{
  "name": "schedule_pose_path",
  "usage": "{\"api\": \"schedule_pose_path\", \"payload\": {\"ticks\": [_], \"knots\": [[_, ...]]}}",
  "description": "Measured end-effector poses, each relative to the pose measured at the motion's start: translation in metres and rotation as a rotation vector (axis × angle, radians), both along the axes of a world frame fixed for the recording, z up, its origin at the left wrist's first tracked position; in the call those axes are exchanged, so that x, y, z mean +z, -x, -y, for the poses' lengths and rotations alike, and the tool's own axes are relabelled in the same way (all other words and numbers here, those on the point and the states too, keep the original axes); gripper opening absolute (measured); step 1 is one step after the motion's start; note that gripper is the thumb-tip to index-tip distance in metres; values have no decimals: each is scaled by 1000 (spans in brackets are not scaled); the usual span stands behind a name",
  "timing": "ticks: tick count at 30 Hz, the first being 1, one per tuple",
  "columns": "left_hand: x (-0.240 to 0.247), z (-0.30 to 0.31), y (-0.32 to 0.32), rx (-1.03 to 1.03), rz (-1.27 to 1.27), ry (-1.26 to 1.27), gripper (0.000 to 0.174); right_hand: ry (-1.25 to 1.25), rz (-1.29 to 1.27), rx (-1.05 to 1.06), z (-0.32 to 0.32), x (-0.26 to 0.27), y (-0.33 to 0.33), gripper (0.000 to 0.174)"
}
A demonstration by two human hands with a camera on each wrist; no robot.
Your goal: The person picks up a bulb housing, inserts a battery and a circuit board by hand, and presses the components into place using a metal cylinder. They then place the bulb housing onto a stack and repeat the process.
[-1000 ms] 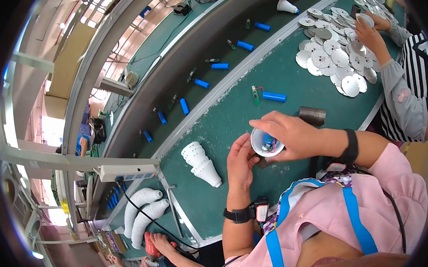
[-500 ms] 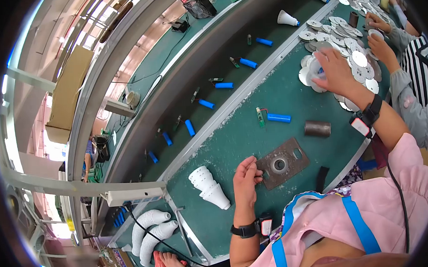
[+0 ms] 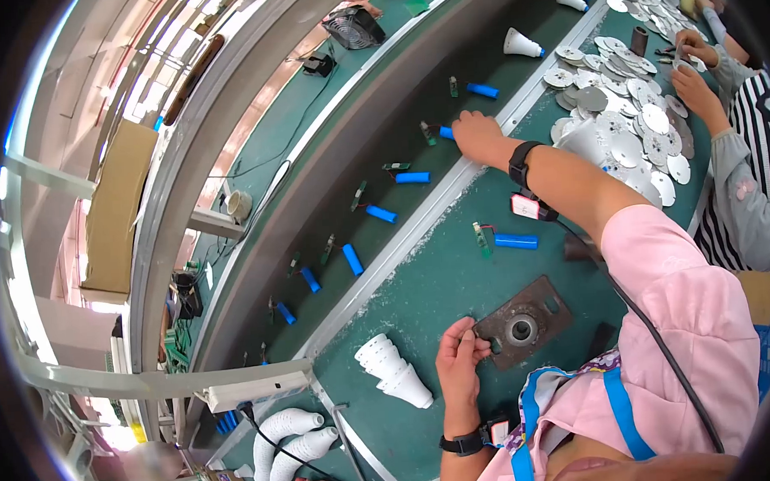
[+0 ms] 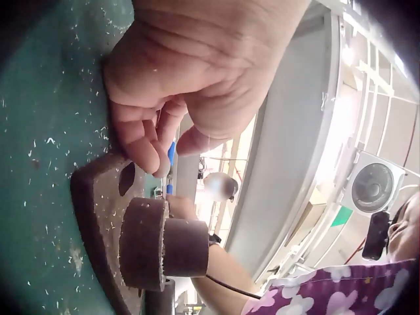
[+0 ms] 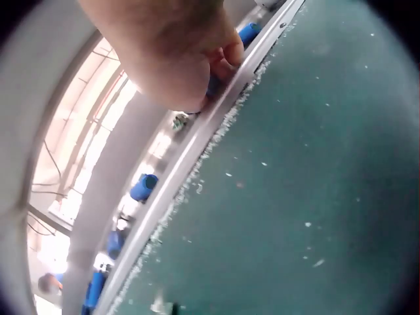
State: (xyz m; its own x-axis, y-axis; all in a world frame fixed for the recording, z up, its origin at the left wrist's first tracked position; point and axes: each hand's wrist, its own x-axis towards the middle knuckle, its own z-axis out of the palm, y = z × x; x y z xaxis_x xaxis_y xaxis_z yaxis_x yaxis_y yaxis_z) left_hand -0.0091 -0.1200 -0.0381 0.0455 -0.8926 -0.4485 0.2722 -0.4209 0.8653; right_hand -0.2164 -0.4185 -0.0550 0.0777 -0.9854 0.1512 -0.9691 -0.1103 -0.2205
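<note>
My right hand point(image 3: 481, 139) reaches over the rail into the conveyor channel, its fingers curled round the end of a blue battery point(image 3: 446, 133) wired to a small green circuit board point(image 3: 428, 134). In the right wrist view the fingers hide most of that battery. My left hand point(image 3: 461, 357) rests by the left corner of a dark metal plate point(image 3: 547, 306) carrying a round raised collar point(image 3: 521, 330). Its fingers are loosely bent and hold nothing; in the left wrist view the fingertips lie close over the plate's slot point(image 4: 127, 179).
Another wired blue battery point(image 3: 516, 242) lies on the green table point(image 3: 422, 299). Stacked white lamp cups point(image 3: 393, 371) stand at left, silver discs point(image 3: 625, 140) are piled at right. A white cone-shaped lamp housing point(image 3: 522, 43) sits in the channel. Another person's hands point(image 3: 696, 81) work beyond the discs.
The white lamp cup left both hands; my right hand took it toward the discs, then moved left into the channel to a blue battery. My left hand stayed by the plate.
</note>
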Motion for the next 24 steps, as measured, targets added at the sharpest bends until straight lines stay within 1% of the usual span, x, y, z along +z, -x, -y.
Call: {"api": "schedule_pose_path", "payload": {"ticks": [1,2,3,4,5,6,7,8,9,10,11,12,13,14,15,16,17,19,20,21,22,24], "knots": [[1,0,-1,25,-5,6,22,-22,57,2,-1,2,2,33],[2,0,-1,45,-12,13,22,-22,51,-18,-11,17,3,33],[4,1,-1,19,-21,15,22,-55,229,-19,-23,32,4,31],[7,3,0,60,4,51,23,-82,408,-27,-37,45,5,30],[10,5,-1,88,30,87,25,-76,447,120,-51,49,8,30],[12,7,-1,66,-9,116,31,-64,478,260,-69,53,12,30],[18,11,7,76,-84,145,35,31,574,307,-99,59,10,27],[27,14,13,86,-154,170,39,-62,595,340,-128,74,7,26],[35,17,18,72,-216,150,45,-121,545,440,-151,78,5,25],[41,19,23,34,-224,154,45,-186,560,455,-177,83,-2,27],[47,20,27,18,-345,147,46,-205,567,531,-201,84,-6,28],[54,19,31,8,-461,138,47,-134,560,621,-223,75,-12,29],[63,16,39,41,-361,132,44,-161,531,627,-240,76,-18,29],[57,12,34,29,-357,137,44,-141,591,618,-256,79,-19,27],[43,6,21,-25,-332,220,41,-206,632,620,-267,81,-16,28],[41,1,18,-74,-307,301,39,-275,673,625,-276,83,-13,28],[40,-7,17,-25,-229,260,35,-276,672,628,-282,80,-10,28],[45,-22,16,-30,-223,213,33,-463,731,685,-296,73,-7,28],[48,-29,17,-48,-217,171,31,-469,731,687,-303,71,-7,28],[52,-34,21,33,-313,104,25,-482,683,714,-307,69,-6,29],[49,-38,21,35,-313,104,25,-495,635,741,-312,68,-6,30],[42,-50,19,19,-376,172,20,-506,634,750,-318,67,-4,28]]}}
